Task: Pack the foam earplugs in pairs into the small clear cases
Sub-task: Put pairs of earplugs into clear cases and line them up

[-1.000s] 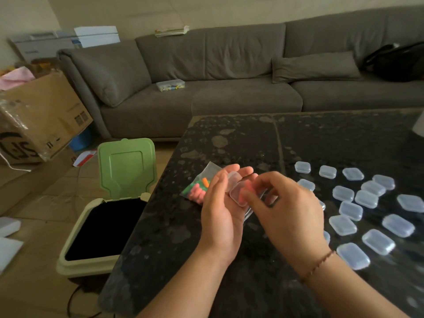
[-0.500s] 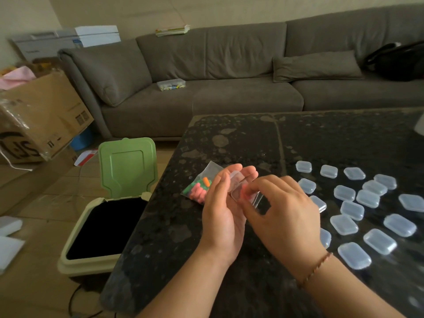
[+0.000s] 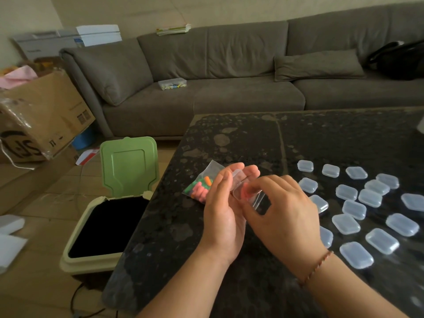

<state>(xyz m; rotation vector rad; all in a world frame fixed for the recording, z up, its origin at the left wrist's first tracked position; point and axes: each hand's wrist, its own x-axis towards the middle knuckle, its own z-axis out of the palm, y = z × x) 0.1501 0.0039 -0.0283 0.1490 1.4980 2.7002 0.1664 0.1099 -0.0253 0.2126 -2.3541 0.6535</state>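
Fingers [image 3: 231,180] of the left hand [image 3: 223,216] stand nearly straight and upright, cradling a small open clear case [image 3: 241,191] against their inner side; pink earplugs [image 3: 246,192] show through its wall. The right hand [image 3: 283,213], at 3 o'clock from the left, has its fingers curled, the tips pinching the case from the right and from above. The case sits between the two hands, above the dark speckled worktop [image 3: 229,138]. Just at 9 o'clock of the left fingers lies a clear bag of earplugs [image 3: 200,187], green, orange and pink, partly hidden by the hand. From 1 to 4 o'clock of the hands, closed empty cases [image 3: 346,192] lie scattered on the worktop. At 9 o'clock, off the worktop's edge, a bin with a raised green lid [image 3: 128,166] stands on the floor. A grey sofa [image 3: 206,97] runs along 12 o'clock.
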